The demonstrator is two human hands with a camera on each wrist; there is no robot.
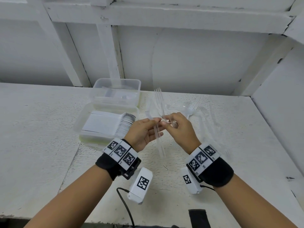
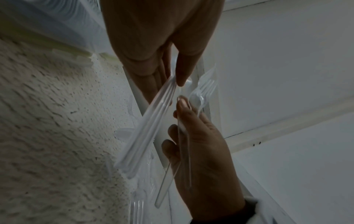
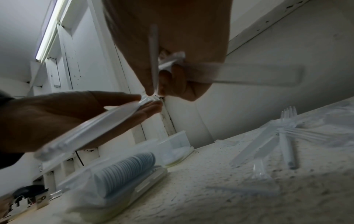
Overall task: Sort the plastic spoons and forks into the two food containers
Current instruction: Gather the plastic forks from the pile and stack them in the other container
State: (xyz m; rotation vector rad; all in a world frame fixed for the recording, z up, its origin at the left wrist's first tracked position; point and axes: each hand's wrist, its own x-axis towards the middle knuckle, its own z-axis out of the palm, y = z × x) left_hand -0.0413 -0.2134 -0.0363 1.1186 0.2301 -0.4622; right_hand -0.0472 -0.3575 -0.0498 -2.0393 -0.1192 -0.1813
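My left hand [image 1: 155, 121] pinches a stacked bundle of clear plastic utensils [image 1: 158, 139] near one end, and their handles hang down toward me. The bundle [image 2: 151, 124] shows plainly in the left wrist view, its heads hidden by my fingers. My right hand [image 1: 165, 122] meets it fingertip to fingertip and grips a few clear utensils [image 2: 184, 145]; fork tines [image 2: 205, 88] show beyond its fingertips. The near container [image 1: 82, 122] holds a row of stacked spoons [image 1: 125, 125]. The far container [image 1: 137, 84] holds a few clear pieces.
Loose clear forks [image 1: 158, 97] and other cutlery [image 1: 190, 109] lie scattered on the white table [image 1: 36, 129] right of the containers. Both containers stand open on the left. A wall with white beams closes the back, and a side wall the right.
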